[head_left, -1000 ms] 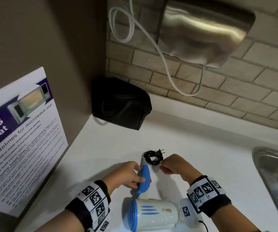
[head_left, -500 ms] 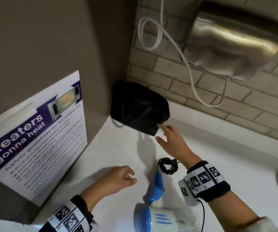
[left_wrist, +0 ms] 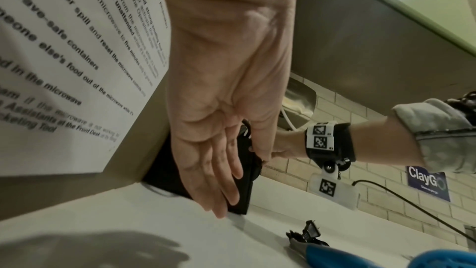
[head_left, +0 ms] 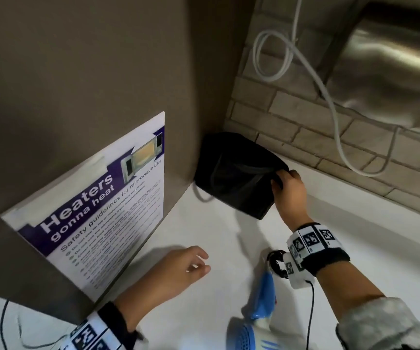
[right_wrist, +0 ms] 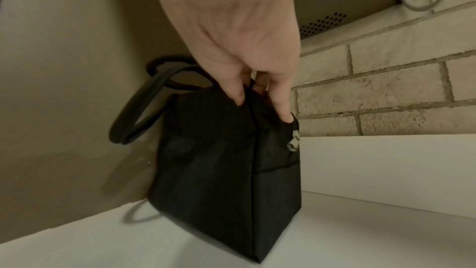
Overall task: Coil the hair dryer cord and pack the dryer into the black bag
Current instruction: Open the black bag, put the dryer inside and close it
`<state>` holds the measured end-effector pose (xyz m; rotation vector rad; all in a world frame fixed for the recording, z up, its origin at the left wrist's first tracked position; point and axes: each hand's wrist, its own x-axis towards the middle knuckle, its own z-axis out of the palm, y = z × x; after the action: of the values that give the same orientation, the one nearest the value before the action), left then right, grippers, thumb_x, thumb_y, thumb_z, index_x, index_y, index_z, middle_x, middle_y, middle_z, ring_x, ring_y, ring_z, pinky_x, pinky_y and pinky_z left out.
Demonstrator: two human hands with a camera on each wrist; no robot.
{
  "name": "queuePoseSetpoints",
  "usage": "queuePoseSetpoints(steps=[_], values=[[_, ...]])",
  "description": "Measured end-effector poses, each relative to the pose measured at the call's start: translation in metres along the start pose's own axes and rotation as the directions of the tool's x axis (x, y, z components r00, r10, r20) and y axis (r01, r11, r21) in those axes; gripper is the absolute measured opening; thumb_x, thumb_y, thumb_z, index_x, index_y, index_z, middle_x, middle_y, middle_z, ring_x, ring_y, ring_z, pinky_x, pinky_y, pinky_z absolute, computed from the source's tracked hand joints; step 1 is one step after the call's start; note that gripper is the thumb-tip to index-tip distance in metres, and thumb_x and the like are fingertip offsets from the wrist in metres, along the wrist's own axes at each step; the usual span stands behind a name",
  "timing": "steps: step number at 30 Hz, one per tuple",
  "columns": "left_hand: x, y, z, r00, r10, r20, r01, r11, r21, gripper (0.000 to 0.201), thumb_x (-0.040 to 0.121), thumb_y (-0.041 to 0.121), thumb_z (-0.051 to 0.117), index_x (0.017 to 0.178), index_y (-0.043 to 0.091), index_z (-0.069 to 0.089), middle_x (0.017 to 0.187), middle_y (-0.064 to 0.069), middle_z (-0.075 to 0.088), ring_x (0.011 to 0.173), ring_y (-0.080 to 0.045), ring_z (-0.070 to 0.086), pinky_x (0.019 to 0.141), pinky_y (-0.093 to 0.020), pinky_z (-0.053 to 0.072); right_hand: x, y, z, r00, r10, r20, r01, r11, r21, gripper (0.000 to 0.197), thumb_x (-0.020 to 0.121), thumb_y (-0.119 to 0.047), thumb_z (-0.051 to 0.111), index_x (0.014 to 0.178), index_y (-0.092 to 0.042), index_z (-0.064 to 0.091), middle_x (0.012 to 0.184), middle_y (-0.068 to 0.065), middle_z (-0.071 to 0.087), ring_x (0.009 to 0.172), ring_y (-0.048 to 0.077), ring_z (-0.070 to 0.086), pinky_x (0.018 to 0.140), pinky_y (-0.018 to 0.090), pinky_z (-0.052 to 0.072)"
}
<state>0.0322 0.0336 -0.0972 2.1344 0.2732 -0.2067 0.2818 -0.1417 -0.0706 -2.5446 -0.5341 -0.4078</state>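
1 hand pinches black bag top corner

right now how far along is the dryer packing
Done: the cord sits coiled at the hair dryer handle on the counter. In hand: the right hand pinches the black bag top; the left hand is free. Left: open the bag, put the dryer in.
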Motion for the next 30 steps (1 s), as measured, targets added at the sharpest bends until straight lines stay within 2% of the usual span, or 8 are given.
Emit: queuePoseSetpoints(steps=[4,7,9,12,14,20,26,30], values=[[0.001,0.005,-0.004,0.988,0.125,-0.092,-0.125,0.992,0.004,0.02,0.092,0.035,0.057,0.108,0.025,0.063,0.104,0.012,0.068,0.097,0.002,0.062,0.089,-0.028,0.051,-0.016,0.004,-0.02,0.995,-0.024,-0.099,0.032,0.997,0.077,0.022,0.085,0.0,0.057,0.107,-0.002,0.064,0.092,0.019,0.054,0.075,0.033,0.054,0.068,0.021,0.031],[-0.007,0.023,-0.013,0.95,0.278,-0.144,-0.275,0.961,0.037,0.027,0.088,0.052,0.052,0.093,0.029,0.064,0.095,0.017,0.068,0.095,0.004,0.061,0.084,-0.028,0.051,-0.039,0.003,-0.036,0.991,-0.06,-0.121,0.076,0.988,0.138,0.022,0.084,-0.001,0.062,0.105,-0.004,0.065,0.086,0.007,0.046,0.07,0.018,0.046,0.062,0.012,0.029],[-0.015,0.039,-0.019,0.92,0.364,-0.146,-0.363,0.931,0.033,0.033,0.084,0.057,0.053,0.087,0.027,0.066,0.089,0.016,0.068,0.09,0.001,0.062,0.077,-0.026,0.052,-0.056,0.001,-0.044,0.993,-0.078,-0.089,0.095,0.974,0.206,0.02,0.086,-0.003,0.061,0.105,-0.007,0.065,0.089,0.002,0.046,0.074,0.014,0.047,0.069,0.008,0.036],[-0.026,0.058,-0.023,0.877,0.459,-0.142,-0.462,0.887,0.011,0.03,0.083,0.052,0.058,0.084,0.024,0.068,0.083,0.012,0.067,0.081,0.0,0.063,0.068,-0.02,0.05,-0.079,-0.004,-0.053,0.996,-0.087,-0.022,0.09,0.935,0.343,0.018,0.088,-0.004,0.06,0.104,-0.009,0.065,0.093,0.001,0.048,0.083,0.01,0.052,0.072,0.024,0.051],[-0.03,0.065,-0.024,0.854,0.5,-0.142,-0.505,0.863,-0.001,0.029,0.084,0.049,0.059,0.085,0.023,0.07,0.083,0.01,0.067,0.076,0.0,0.062,0.064,-0.015,0.048,-0.09,-0.009,-0.058,0.995,-0.097,0.01,0.085,0.909,0.408,0.019,0.087,-0.001,0.059,0.103,-0.01,0.065,0.095,0.002,0.05,0.088,0.008,0.054,0.071,0.023,0.053],[-0.032,0.067,-0.025,0.805,0.577,-0.137,-0.567,0.817,0.107,0.03,0.085,0.048,0.056,0.095,0.026,0.074,0.103,0.015,0.069,0.101,0.002,0.058,0.084,-0.007,0.042,-0.106,-0.013,-0.053,0.976,-0.189,0.106,0.111,0.856,0.505,0.021,0.086,0.004,0.059,0.099,-0.011,0.067,0.098,0.004,0.053,0.093,0.016,0.057,0.073,0.023,0.053],[-0.028,0.064,-0.034,0.76,0.594,-0.262,-0.543,0.803,0.244,0.029,0.089,0.042,0.055,0.112,0.03,0.068,0.126,0.017,0.058,0.12,-0.001,0.048,0.101,-0.021,0.039,-0.108,-0.013,-0.048,0.947,-0.264,0.184,0.108,0.8,0.59,0.027,0.085,0.009,0.058,0.094,-0.013,0.07,0.1,0.005,0.056,0.106,0.015,0.061,0.086,0.03,0.054],[-0.022,0.052,-0.04,0.74,0.591,-0.322,-0.501,0.803,0.323,0.028,0.091,0.04,0.052,0.114,0.031,0.064,0.126,0.016,0.057,0.126,-0.001,0.044,0.104,-0.032,0.042,-0.106,-0.01,-0.051,0.915,-0.183,0.36,-0.098,0.765,0.636,0.035,0.083,0.02,0.048,0.085,-0.008,0.07,0.102,0.008,0.057,0.114,0.011,0.059,0.098,0.034,0.049]])
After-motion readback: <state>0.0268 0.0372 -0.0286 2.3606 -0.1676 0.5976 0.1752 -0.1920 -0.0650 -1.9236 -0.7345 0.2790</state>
